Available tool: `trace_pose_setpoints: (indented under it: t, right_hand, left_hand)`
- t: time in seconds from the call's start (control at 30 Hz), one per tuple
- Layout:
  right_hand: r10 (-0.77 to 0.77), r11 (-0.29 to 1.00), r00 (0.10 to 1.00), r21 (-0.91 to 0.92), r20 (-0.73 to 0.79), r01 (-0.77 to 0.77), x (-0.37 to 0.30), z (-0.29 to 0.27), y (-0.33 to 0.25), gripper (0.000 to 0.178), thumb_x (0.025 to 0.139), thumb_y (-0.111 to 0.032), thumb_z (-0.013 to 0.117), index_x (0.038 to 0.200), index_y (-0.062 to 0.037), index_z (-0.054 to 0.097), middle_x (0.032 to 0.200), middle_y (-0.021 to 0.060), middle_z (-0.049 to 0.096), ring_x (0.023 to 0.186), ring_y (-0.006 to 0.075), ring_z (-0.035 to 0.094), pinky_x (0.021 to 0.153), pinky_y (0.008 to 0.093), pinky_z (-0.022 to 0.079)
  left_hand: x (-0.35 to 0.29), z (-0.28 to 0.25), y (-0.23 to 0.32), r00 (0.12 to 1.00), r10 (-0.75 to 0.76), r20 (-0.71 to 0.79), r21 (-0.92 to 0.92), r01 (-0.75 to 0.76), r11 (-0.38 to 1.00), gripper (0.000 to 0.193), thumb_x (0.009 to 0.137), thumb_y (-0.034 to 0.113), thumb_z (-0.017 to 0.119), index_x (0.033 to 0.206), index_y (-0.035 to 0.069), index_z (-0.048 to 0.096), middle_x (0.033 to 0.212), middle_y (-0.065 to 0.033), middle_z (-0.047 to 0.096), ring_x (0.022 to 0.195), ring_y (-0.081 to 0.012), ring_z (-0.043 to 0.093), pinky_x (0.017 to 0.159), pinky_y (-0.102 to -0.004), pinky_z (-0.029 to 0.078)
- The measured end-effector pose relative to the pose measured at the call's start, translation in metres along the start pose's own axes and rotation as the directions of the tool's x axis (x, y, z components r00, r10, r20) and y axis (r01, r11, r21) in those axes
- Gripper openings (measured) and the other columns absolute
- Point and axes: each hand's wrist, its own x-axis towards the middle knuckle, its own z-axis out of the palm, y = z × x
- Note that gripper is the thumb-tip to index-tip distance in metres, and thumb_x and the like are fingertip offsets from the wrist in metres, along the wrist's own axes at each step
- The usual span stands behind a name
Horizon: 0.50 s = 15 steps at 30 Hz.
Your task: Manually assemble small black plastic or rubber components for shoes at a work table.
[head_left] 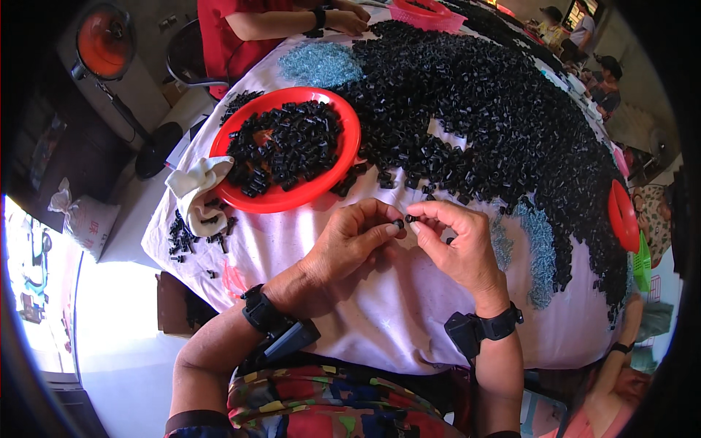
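Observation:
Both my hands meet above the near middle of the cloth-covered table. Between thumb and forefinger, my left hand [358,237] pinches a small black plastic part [399,223]. Close beside it, my right hand [456,237] pinches another small black piece [410,218]; whether the two pieces touch is too small to tell. A further dark bit shows under the right fingers. Just beyond my left hand stands a red plate [292,203] holding many black parts [288,146]. A huge heap of similar black parts [467,95] spreads past my hands.
A whitish cloth [196,186] lies over the plate's left rim. Small clear-blue pieces [321,64] form piles at the far left and right [539,255]. Another person in red [219,36] works across the table; a person's arm [613,365] shows at lower right. A fan [106,44] stands left.

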Motion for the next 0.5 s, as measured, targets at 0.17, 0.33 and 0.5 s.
trace_pose_setpoints:
  t: [0.17,0.33,0.5]
  right_hand:
    - [-0.077,0.994,0.997,-0.084,0.0,0.077,0.001,0.0046,-0.0008,0.023,0.088,0.003,0.071,0.11,-0.002,0.073,0.095,0.0113,0.075,0.08,0.0192,0.074,0.066,0.0303,0.06]
    - [-0.105,0.99,0.994,-0.092,0.012,0.106,0.0026,0.0035,-0.0017,0.024,0.087,0.005,0.07,0.11,-0.0022,0.073,0.097,0.0116,0.075,0.081,0.0215,0.075,0.068,0.0308,0.061]
    - [-0.097,0.992,0.995,-0.075,0.02,0.098,0.0016,0.0035,0.0,0.023,0.087,0.005,0.071,0.109,-0.0019,0.073,0.097,0.012,0.075,0.081,0.0215,0.075,0.067,0.0308,0.061]
  left_hand:
    - [-0.0003,-0.0038,-0.0014,1.0,-0.007,0.019,0.004,0.006,1.0,0.016,0.102,0.012,0.066,0.115,0.004,0.065,0.094,0.0005,0.069,0.07,-0.0057,0.061,0.06,-0.0202,0.047]
    - [0.0024,-0.0073,-0.0041,1.0,0.025,0.01,0.064,-0.026,0.998,0.015,0.102,0.013,0.066,0.114,0.004,0.065,0.092,0.0012,0.069,0.069,-0.0052,0.063,0.057,-0.0199,0.046]
    - [0.0027,-0.0064,-0.0046,0.999,0.047,0.017,0.087,-0.048,0.995,0.015,0.102,0.013,0.066,0.114,0.003,0.066,0.093,0.0013,0.07,0.067,-0.0045,0.063,0.054,-0.0199,0.046]
